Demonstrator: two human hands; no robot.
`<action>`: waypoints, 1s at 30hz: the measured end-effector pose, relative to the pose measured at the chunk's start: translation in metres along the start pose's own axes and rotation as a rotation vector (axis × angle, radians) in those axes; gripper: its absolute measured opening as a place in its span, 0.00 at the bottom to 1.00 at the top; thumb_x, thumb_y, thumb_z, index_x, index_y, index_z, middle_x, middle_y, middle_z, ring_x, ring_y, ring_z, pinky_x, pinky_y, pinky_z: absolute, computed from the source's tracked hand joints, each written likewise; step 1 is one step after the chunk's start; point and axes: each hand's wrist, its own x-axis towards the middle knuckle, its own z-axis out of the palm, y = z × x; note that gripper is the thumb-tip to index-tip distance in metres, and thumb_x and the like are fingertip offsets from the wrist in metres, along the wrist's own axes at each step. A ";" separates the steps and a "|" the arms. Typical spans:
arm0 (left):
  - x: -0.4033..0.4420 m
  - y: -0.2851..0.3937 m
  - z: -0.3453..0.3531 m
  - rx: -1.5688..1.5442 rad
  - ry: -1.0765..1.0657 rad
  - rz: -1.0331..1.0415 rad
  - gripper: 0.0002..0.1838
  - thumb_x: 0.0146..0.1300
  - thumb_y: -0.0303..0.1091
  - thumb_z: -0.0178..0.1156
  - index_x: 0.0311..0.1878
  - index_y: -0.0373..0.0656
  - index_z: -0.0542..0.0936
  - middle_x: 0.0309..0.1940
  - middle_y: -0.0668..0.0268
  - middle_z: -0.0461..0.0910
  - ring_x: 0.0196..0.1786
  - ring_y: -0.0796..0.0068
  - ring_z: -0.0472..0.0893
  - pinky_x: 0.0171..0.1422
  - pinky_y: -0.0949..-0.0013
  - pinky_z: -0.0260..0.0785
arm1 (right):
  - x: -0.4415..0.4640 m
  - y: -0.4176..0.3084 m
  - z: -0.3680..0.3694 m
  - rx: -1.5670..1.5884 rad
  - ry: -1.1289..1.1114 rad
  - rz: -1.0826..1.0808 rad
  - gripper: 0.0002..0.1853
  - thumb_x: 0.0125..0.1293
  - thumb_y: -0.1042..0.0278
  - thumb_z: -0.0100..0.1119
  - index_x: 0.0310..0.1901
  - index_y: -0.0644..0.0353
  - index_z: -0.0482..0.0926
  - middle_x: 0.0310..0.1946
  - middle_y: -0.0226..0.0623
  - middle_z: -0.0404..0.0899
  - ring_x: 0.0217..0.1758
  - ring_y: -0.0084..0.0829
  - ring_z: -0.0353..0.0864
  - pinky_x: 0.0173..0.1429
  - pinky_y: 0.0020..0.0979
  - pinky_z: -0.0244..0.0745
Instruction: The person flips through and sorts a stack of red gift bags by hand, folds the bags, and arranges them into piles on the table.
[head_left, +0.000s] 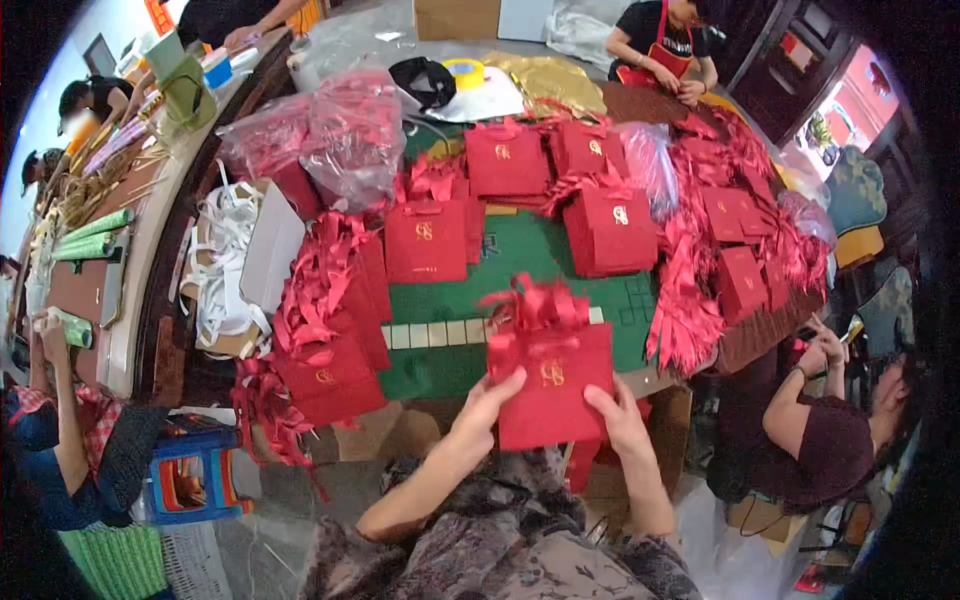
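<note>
Between my two hands is a red gift bag (553, 405) with gold print and red ribbon at its top, perhaps with more bags behind it. My left hand (484, 412) grips its left edge, thumb on the front. On the opposite edge, my right hand (622, 418) holds it the same way; the fingers behind are hidden. Beyond it, stacks of similar red bags (427, 245) lie on the green table top (520, 262). Another pile of red bags (335, 385) with loose ribbons is left of my left hand.
A carton of white ribbons (222, 270) stands at the left, near plastic-wrapped red goods (345, 125). Red ribbon bundles (690, 270) cover the right side. Yellow tape (464, 73) lies at the back. People sit at the right (830, 430), left (65, 440) and far end (665, 50).
</note>
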 end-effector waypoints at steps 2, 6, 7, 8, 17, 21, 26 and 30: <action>0.012 0.007 -0.005 -0.075 -0.137 -0.208 0.29 0.63 0.41 0.67 0.62 0.36 0.71 0.56 0.61 0.78 0.56 0.67 0.79 0.61 0.63 0.72 | 0.006 -0.024 0.009 0.008 -0.004 0.205 0.28 0.65 0.63 0.64 0.62 0.71 0.70 0.55 0.40 0.78 0.55 0.28 0.77 0.62 0.30 0.71; 0.008 -0.008 -0.008 -0.060 -0.061 -0.145 0.25 0.64 0.41 0.65 0.60 0.38 0.73 0.54 0.61 0.79 0.55 0.68 0.80 0.59 0.64 0.74 | 0.009 -0.003 -0.001 -0.040 -0.037 0.248 0.28 0.66 0.60 0.62 0.62 0.70 0.70 0.56 0.40 0.78 0.56 0.28 0.77 0.63 0.30 0.70; 0.007 -0.008 -0.008 -0.047 -0.084 -0.099 0.26 0.65 0.39 0.65 0.61 0.38 0.71 0.55 0.61 0.78 0.56 0.69 0.79 0.60 0.64 0.73 | 0.011 -0.003 -0.004 -0.058 -0.095 0.299 0.29 0.66 0.59 0.62 0.63 0.70 0.70 0.56 0.40 0.77 0.58 0.30 0.76 0.65 0.31 0.68; 0.004 -0.011 -0.007 -0.058 -0.078 -0.098 0.26 0.65 0.39 0.65 0.61 0.38 0.71 0.55 0.61 0.78 0.56 0.69 0.79 0.60 0.64 0.73 | 0.009 -0.003 -0.004 -0.066 -0.101 0.306 0.29 0.66 0.59 0.62 0.63 0.70 0.70 0.56 0.40 0.77 0.58 0.30 0.76 0.65 0.31 0.68; -0.004 -0.071 -0.017 0.299 -0.098 0.573 0.27 0.67 0.34 0.61 0.64 0.39 0.60 0.54 0.57 0.77 0.54 0.66 0.79 0.58 0.65 0.71 | -0.002 0.027 -0.045 -0.127 -0.253 0.384 0.35 0.67 0.58 0.61 0.70 0.64 0.60 0.65 0.38 0.69 0.65 0.31 0.70 0.68 0.36 0.66; -0.027 -0.063 -0.018 0.755 -0.028 0.679 0.28 0.62 0.33 0.65 0.61 0.37 0.65 0.44 0.47 0.78 0.47 0.48 0.82 0.49 0.59 0.73 | 0.007 0.048 -0.049 0.034 -0.082 0.145 0.33 0.67 0.63 0.59 0.70 0.66 0.60 0.65 0.37 0.69 0.68 0.31 0.66 0.73 0.35 0.57; -0.015 -0.071 -0.026 0.560 -0.139 0.696 0.27 0.63 0.29 0.63 0.62 0.38 0.66 0.50 0.56 0.78 0.52 0.60 0.80 0.56 0.63 0.71 | -0.002 0.045 -0.020 -0.266 0.092 -0.104 0.29 0.66 0.66 0.59 0.66 0.65 0.65 0.59 0.36 0.73 0.62 0.31 0.70 0.68 0.34 0.63; -0.020 -0.057 -0.019 0.191 -0.240 0.292 0.25 0.63 0.28 0.65 0.61 0.39 0.67 0.56 0.64 0.74 0.59 0.72 0.74 0.63 0.68 0.66 | -0.004 0.039 -0.002 -0.279 0.243 -0.009 0.25 0.68 0.66 0.58 0.64 0.65 0.66 0.55 0.36 0.74 0.57 0.30 0.73 0.64 0.33 0.68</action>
